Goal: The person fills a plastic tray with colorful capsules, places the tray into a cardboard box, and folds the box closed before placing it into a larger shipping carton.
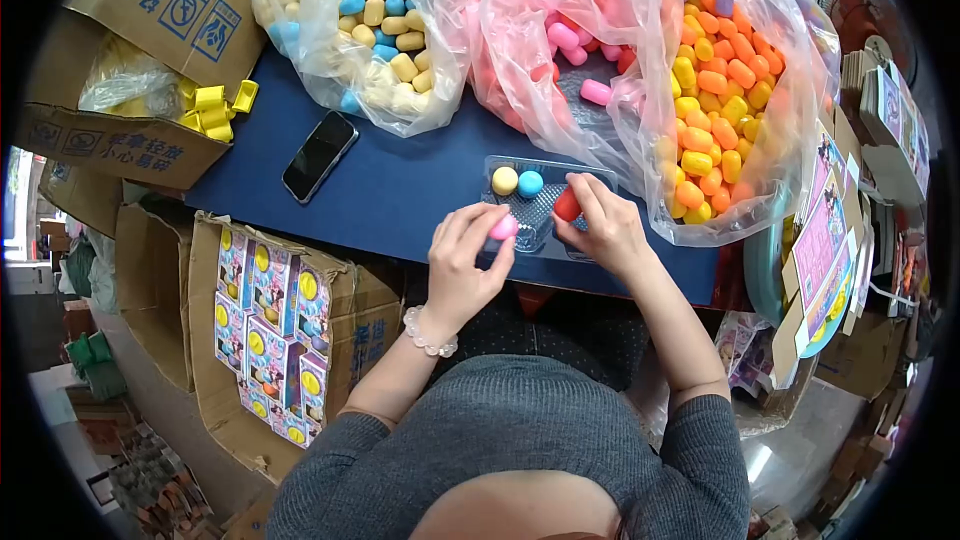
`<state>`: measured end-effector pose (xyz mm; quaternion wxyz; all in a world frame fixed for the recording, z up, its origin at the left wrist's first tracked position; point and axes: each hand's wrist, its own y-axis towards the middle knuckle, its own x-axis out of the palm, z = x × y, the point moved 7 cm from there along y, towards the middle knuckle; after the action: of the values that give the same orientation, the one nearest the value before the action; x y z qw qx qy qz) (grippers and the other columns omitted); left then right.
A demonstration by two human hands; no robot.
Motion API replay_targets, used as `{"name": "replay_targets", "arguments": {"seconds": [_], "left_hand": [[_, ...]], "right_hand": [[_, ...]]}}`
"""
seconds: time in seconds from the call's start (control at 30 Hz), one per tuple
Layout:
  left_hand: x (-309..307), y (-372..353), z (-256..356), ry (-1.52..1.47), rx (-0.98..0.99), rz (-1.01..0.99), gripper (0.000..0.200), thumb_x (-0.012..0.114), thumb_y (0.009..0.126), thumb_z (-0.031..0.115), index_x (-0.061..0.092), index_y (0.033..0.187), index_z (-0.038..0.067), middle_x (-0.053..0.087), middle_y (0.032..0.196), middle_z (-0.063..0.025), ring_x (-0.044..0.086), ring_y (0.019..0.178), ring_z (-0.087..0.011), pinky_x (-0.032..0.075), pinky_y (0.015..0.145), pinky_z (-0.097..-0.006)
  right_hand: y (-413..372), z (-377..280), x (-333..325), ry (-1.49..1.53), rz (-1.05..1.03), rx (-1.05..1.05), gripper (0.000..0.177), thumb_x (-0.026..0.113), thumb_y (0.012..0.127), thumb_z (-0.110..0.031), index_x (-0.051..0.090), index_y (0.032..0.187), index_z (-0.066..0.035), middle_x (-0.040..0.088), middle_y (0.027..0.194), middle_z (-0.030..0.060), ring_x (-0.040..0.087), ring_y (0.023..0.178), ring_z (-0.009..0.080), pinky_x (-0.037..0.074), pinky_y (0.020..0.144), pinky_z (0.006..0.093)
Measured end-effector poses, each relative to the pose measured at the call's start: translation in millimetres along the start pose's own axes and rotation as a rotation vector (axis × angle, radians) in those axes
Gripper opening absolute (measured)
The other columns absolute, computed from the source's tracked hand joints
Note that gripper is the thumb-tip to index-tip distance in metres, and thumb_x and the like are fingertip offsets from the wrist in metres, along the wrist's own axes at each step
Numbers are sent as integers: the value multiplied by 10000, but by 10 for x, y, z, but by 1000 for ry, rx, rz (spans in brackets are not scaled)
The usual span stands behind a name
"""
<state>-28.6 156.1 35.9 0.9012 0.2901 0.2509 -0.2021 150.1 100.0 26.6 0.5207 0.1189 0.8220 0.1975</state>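
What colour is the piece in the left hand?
The piece is pink, best seen in the head view.

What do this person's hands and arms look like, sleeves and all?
The left hand and right hand are gloveless, the left with a bracelet of pale, translucent beads at the wrist; none shows on the right. Dark grey ribbed sleeves end near the elbows.

Through the head view I saw the left hand [458,265] pinch a pink capsule [502,228] and the right hand [610,232] grip a red capsule [567,204] at a clear tray [533,215], where a pale yellow capsule [505,181] and a blue capsule [530,184] sat side by side; a phone [320,157] lay leftward on the blue counter [390,200].
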Motion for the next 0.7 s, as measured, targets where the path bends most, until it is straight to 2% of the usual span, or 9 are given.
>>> {"name": "replay_targets", "arguments": {"seconds": [0.07, 0.17, 0.27, 0.3, 0.37, 0.5, 0.57, 0.63, 0.7], "left_hand": [[155, -12, 6, 27, 26, -40, 403, 727, 751, 65, 681, 1151, 51, 656, 1104, -109, 639, 974, -290, 484, 864, -382], [220, 36, 29, 23, 60, -54, 390, 713, 743, 59, 684, 1132, 50, 661, 1110, -110, 647, 968, -292, 495, 857, -385], [260, 43, -7, -30, 117, -38, 370, 691, 764, 86, 668, 1132, 73, 667, 1085, -102, 658, 939, -279, 498, 867, -398], [269, 46, -38, -33, 117, -38, 370, 691, 764, 86, 668, 1132, 73, 667, 1085, -102, 658, 939, -279, 498, 867, -398], [353, 32, -105, 12, 105, -162, 354, 690, 767, 106, 671, 1119, 70, 689, 1081, -115, 675, 929, -278, 510, 859, -393], [397, 46, -124, -52, 102, -217, 337, 710, 780, 147, 678, 1105, 64, 707, 1061, -119, 686, 917, -282, 521, 840, -389], [364, 68, -121, -77, 82, -193, 347, 752, 759, 152, 699, 1087, 55, 718, 1036, -131, 697, 872, -305, 537, 797, -379], [373, 44, -176, -103, 85, -194, 325, 773, 762, 150, 702, 1064, 53, 725, 980, -131, 705, 838, -295, 540, 789, -381], [371, 38, -216, -123, 114, -173, 260, 754, 764, 94, 703, 1015, 50, 719, 952, -132, 710, 837, -286, 546, 775, -373]], "right_hand": [[68, 12, 19, -7, 4, -11, 579, 827, 742, -153, 563, 1234, -2, 643, 1112, 171, 688, 861, 320, 583, 699, 361], [104, 138, 157, 165, -108, 227, 455, 749, 795, -68, 595, 1223, -81, 566, 1153, 168, 679, 884, 346, 575, 704, 398], [140, 102, 135, 162, -58, 329, 411, 699, 807, 1, 610, 1198, -86, 518, 1188, 179, 671, 875, 393, 571, 718, 434], [137, 78, 130, 159, -59, 330, 411, 699, 807, 1, 610, 1198, -86, 518, 1188, 179, 671, 875, 393, 571, 718, 434], [100, 74, 181, 91, -148, 400, 457, 694, 774, 41, 615, 1202, -99, 515, 1204, 167, 670, 879, 394, 571, 731, 442], [155, 109, 227, 141, -164, 439, 530, 716, 765, 18, 570, 1255, -124, 506, 1219, 170, 665, 881, 404, 570, 743, 453], [177, 122, 195, 174, -225, 423, 513, 742, 763, -11, 576, 1237, -119, 506, 1218, 166, 678, 868, 376, 569, 748, 435], [154, 187, 205, 239, -277, 424, 533, 772, 761, -46, 568, 1247, -122, 503, 1223, 155, 701, 829, 304, 567, 767, 410], [145, 210, 171, 228, -291, 390, 547, 772, 761, -41, 559, 1260, -110, 487, 1239, 152, 701, 838, 303, 573, 779, 406]]}}
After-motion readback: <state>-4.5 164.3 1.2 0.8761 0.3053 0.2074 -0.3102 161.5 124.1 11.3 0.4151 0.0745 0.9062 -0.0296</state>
